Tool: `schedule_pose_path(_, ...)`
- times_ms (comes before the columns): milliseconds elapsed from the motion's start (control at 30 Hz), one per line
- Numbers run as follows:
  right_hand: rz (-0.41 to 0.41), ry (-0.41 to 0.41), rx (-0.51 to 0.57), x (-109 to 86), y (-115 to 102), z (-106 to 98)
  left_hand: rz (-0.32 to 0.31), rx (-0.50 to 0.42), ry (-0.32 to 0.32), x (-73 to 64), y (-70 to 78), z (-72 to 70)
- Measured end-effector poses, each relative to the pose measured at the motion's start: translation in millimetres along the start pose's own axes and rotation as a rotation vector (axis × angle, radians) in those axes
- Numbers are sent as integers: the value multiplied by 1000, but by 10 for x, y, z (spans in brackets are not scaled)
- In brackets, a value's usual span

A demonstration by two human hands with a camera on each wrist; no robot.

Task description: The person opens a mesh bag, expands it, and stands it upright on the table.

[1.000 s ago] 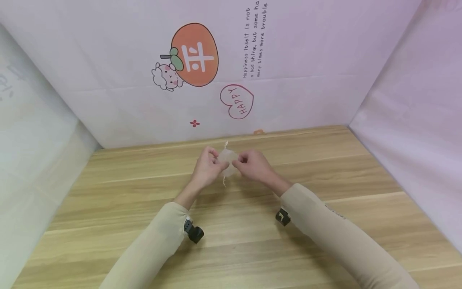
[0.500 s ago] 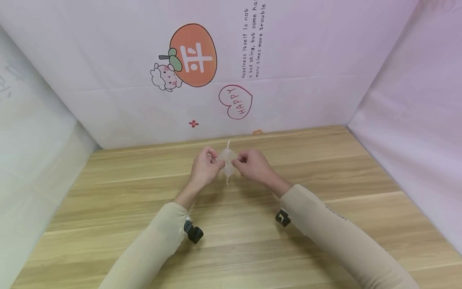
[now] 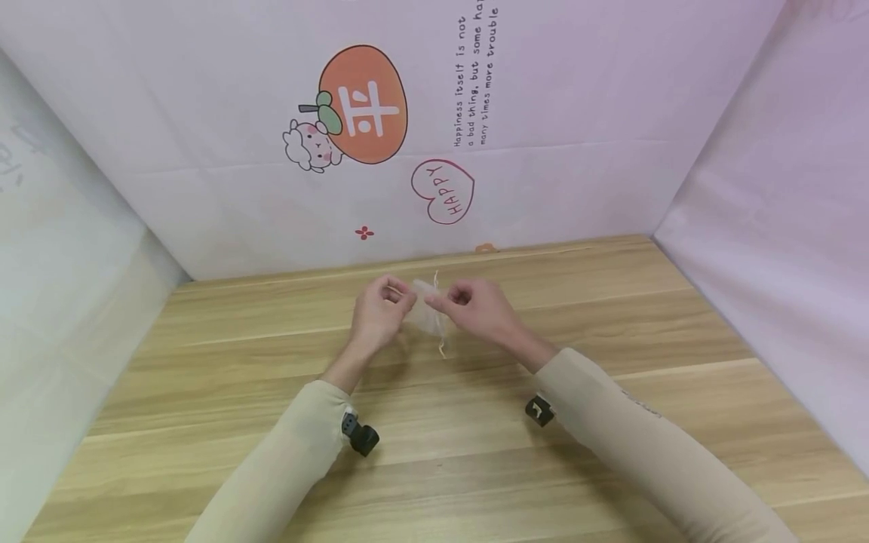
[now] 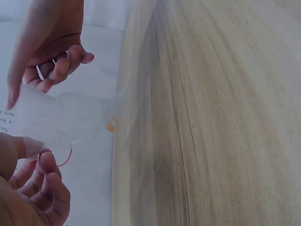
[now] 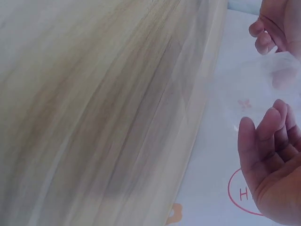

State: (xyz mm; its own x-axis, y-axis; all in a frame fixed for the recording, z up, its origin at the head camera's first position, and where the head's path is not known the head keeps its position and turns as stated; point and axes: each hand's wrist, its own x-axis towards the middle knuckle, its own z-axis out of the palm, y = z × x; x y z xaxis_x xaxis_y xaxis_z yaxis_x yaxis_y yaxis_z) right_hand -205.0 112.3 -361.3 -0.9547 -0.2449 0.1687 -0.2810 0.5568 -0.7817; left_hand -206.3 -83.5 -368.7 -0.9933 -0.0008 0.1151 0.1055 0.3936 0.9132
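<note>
A small sheer white drawstring pouch (image 3: pixel 428 321) hangs between the two hands, above the far part of the table. Its thin cords (image 3: pixel 443 348) stick out at the far and near sides. My left hand (image 3: pixel 377 313) pinches one edge of the pouch between thumb and forefinger, which the left wrist view shows too. On the other side, my right hand (image 3: pixel 485 311) has its thumb at the opposite edge, with its fingers curled. The right wrist view shows the see-through fabric (image 5: pixel 244 84) above the right fingers (image 5: pixel 265 132); the right thumb is hidden there.
The wood-grain table (image 3: pixel 434 467) runs up to a white printed cloth backdrop (image 3: pixel 577 151) close behind the hands. White cloth also hangs at the left (image 3: pixel 68 302) and right (image 3: pixel 781 264). Black camera mounts (image 3: pixel 360 435) sit at both sleeve cuffs.
The pouch has turned and shifted, its cords moving slightly right. My left hand has drawn a little to the left, and the right thumb has moved left across the pouch.
</note>
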Motion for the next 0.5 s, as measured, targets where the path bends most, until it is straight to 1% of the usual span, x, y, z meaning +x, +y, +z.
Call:
schedule_pose_path(167,32,58,124,-18,75,-56,-4,-107,8,-25,15,-51)
schedule_pose_path(267,39,76,185,-22,146,-81,-8,-190,4,-33,6,-73)
schedule_pose_path(367,77,61,229,-26,208,-88,8,-286,2,-46,-11,-82)
schedule_pose_path(433,131,33,275,-22,232,-79,29,-345,11,-54,-20,-80)
schedule_pose_path(500,185,-6,344,-14,244,-66,45,-385,26,-59,-21,-73)
